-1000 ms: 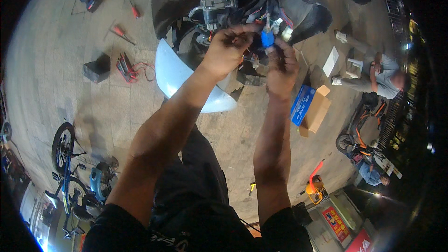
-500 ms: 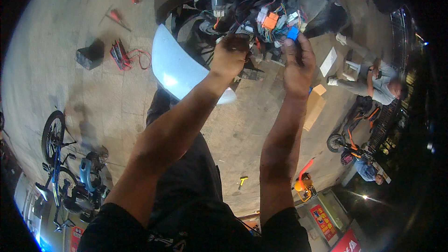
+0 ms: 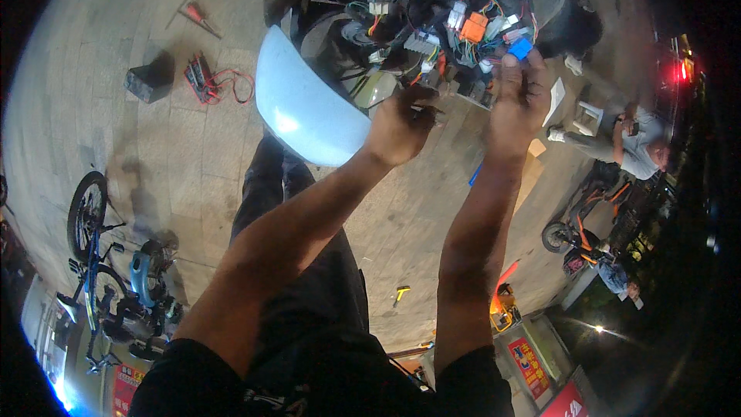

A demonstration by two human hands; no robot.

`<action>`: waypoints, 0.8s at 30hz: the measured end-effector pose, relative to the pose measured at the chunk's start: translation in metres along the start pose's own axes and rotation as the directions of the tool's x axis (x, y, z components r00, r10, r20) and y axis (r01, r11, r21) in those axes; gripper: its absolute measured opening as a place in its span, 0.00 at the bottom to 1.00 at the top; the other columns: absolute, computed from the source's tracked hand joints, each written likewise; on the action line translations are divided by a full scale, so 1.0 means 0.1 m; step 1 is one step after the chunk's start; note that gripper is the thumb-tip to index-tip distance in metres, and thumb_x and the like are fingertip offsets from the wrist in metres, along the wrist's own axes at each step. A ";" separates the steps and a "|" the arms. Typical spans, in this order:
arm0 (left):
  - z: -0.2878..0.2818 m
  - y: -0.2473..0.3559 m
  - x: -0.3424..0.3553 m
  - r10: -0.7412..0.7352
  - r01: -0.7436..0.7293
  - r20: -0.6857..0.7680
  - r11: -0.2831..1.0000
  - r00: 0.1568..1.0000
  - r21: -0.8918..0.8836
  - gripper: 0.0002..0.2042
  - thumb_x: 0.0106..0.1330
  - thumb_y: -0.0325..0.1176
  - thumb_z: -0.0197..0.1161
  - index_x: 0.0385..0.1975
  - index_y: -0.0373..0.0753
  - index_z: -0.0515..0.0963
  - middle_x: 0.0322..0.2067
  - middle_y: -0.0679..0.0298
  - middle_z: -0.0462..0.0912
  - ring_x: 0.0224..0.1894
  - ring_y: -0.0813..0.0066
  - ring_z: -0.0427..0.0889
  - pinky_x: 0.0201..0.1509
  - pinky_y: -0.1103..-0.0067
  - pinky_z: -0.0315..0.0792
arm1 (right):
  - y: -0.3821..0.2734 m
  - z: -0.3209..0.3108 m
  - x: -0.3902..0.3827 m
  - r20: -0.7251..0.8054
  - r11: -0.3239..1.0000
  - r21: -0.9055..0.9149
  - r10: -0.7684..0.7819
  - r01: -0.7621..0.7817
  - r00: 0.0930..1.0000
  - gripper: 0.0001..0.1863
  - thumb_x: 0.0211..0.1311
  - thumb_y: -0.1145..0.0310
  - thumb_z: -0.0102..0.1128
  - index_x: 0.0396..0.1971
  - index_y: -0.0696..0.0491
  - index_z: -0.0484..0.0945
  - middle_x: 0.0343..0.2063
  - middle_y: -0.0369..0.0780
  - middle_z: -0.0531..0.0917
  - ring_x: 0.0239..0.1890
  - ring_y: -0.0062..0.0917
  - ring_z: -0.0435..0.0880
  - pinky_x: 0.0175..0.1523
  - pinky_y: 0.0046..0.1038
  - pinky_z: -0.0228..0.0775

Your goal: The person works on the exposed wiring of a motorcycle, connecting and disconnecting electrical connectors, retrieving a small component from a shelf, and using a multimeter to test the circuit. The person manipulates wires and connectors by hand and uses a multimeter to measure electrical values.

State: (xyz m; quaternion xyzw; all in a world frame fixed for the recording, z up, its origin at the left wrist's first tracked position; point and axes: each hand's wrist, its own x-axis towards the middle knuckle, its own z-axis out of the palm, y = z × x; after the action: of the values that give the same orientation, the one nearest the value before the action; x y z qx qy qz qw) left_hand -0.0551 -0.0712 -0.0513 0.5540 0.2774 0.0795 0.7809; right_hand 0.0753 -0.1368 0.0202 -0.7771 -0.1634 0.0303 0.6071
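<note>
At the opened front of a scooter with a pale, glossy body panel (image 3: 305, 112), a bundle of wires and plugs is exposed. My right hand (image 3: 515, 112) pinches a blue wire connector (image 3: 521, 48) between thumb and fingers, at the right end of the bundle. Just left of that connector sits an orange connector (image 3: 473, 27), among white and grey ones. My left hand (image 3: 401, 130) is closed with curled, darkened fingers below the wiring, beside the panel's right end. Whatever those fingers hold, if anything, is hidden.
On the paved floor at left lie a black box (image 3: 148, 79), a multimeter-like device (image 3: 201, 79) with red leads and a red-handled screwdriver (image 3: 202, 19). A yellow hammer (image 3: 400, 295) lies near my legs. A bicycle (image 3: 93, 262) stands left; a person (image 3: 641, 139) sits right.
My left hand has drawn back from the wiring, down and to the right. My right hand still pinches the blue connector. The scooter front sits farther right and higher in view.
</note>
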 end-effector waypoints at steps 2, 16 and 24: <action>-0.15 0.09 -0.17 0.031 -0.054 0.112 0.978 0.993 0.203 0.11 0.59 0.27 0.54 0.41 0.38 0.77 0.34 0.49 0.81 0.33 0.55 0.82 0.38 0.70 0.74 | 0.02 -0.02 0.01 -0.013 0.996 -0.085 -0.025 0.024 1.000 0.16 0.61 0.75 0.60 0.49 0.60 0.72 0.36 0.35 0.80 0.36 0.15 0.75 0.42 0.18 0.67; -1.30 0.14 0.64 -0.138 -0.362 0.430 0.350 0.892 0.864 0.19 0.63 0.37 0.58 0.53 0.40 0.71 0.37 0.49 0.81 0.37 0.49 0.81 0.39 0.64 0.75 | 0.17 0.15 -0.12 -0.148 0.997 0.050 -0.054 0.062 0.987 0.14 0.57 0.75 0.65 0.42 0.59 0.74 0.30 0.33 0.79 0.31 0.11 0.74 0.38 0.14 0.65; -1.17 0.09 0.94 -0.246 -0.485 0.589 0.375 0.770 0.790 0.26 0.66 0.43 0.54 0.63 0.44 0.61 0.50 0.47 0.76 0.49 0.52 0.78 0.52 0.67 0.72 | 0.24 0.22 -0.14 -0.203 0.990 -0.061 -0.135 0.125 0.970 0.13 0.60 0.71 0.63 0.42 0.59 0.74 0.30 0.33 0.79 0.33 0.13 0.75 0.39 0.15 0.66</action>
State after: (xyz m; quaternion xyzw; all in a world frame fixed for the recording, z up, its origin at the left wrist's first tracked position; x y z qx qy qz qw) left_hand -0.0362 0.0687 -0.1024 0.9016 -0.0464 -0.2147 0.3727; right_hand 0.0615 -0.1253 -0.0106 -0.7777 -0.1506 -0.0945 0.6029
